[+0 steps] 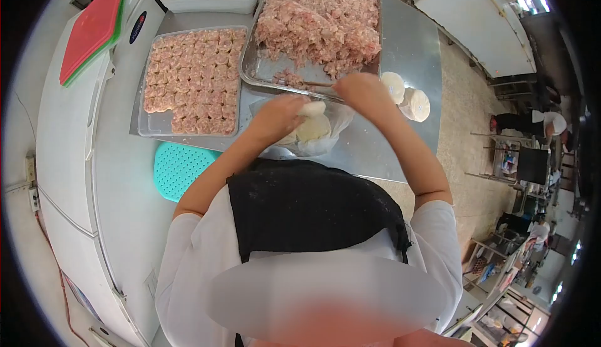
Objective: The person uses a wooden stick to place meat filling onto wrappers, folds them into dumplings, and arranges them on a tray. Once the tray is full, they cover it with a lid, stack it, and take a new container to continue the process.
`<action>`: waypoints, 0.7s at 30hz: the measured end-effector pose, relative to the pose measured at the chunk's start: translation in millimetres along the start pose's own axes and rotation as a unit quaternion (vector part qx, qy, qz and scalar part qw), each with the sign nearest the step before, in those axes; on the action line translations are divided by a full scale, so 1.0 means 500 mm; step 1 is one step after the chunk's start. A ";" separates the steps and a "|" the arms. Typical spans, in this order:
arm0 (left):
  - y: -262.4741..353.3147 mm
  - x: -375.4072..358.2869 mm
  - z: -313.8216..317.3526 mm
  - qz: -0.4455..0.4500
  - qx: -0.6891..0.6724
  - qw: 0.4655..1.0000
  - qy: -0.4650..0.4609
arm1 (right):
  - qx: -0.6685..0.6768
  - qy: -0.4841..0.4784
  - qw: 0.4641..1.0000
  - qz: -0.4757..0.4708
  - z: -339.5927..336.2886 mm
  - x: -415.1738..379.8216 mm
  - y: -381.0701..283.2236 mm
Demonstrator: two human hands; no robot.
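Left hand (283,116): gripped pale wrapper (313,108), probably soft, fragile; edge hold suited it.
Right hand (358,91): gripped thin stick (318,84), likely light, stiff; right end suited holding.

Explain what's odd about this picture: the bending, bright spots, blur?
Head view: strong wide-angle bending bows the white cabinet, with black corners; head view: bright patches glare along the right side; head view: a blurred patch covers the bottom middle, while the minced meat looks fairly sharp.
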State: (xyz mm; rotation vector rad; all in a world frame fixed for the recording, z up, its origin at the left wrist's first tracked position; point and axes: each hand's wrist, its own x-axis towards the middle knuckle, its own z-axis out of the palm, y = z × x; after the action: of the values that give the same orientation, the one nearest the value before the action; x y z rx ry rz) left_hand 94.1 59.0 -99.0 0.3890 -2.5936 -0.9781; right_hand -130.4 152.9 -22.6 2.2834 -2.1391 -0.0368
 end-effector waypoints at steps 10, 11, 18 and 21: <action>-0.024 -0.080 -0.009 -0.039 0.072 0.996 -0.019 | 0.044 0.016 0.994 0.099 -0.150 0.003 0.016; -0.020 -0.075 -0.006 -0.065 0.036 0.997 0.021 | 0.044 0.017 0.994 0.099 -0.157 0.003 0.017; 0.025 -0.060 0.040 0.020 -0.089 0.996 -0.003 | 0.049 0.013 0.996 0.070 -0.145 0.006 0.040; -0.009 -0.093 0.011 -0.013 0.007 0.999 0.052 | 0.031 0.013 0.999 0.038 -0.129 0.019 0.061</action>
State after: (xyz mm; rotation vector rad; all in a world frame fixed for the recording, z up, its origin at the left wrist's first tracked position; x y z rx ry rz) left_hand 134.7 75.9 -115.8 0.4663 -2.5092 -0.9222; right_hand -158.6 141.1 42.8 2.2184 -2.2424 0.0602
